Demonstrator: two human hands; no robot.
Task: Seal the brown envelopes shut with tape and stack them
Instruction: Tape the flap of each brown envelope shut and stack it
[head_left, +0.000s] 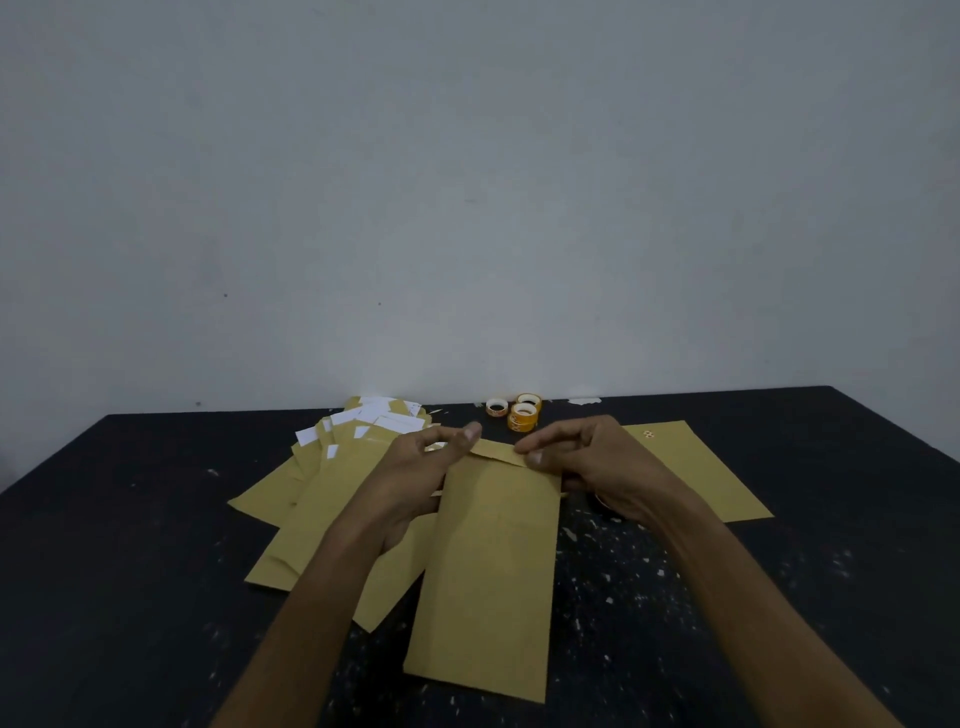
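The dark table (156, 519) fills the near half of the view, flecked with pale scraps, with a bare grey wall behind it. On its left lies a loose pile of envelopes (311, 509), fanned out and overlapping, with white slips (374, 413) showing at their far ends. One single envelope (696, 467) lies flat to the right, apart from the pile.

The middle envelope (493, 561) lies lengthwise between the forearms, its near end on the table and its flap (496, 451) folded over at the far end. It is thin brown paper, light and easily creased (it would slide on the table at a nudge), so I judge it best held at the two far corners, pressing the flap down flat before any tape goes on.

The left hand (415, 467) holds the far left corner, thumb laid over the flap and fingers curled at the edge. The right hand (587, 457) pinches the flap's right end between thumb and forefinger; something dark sits under its palm, and I cannot tell what.

Three small tape rolls (522, 413) stand at the far edge, just beyond the hands. No tape shows on the flap yet.
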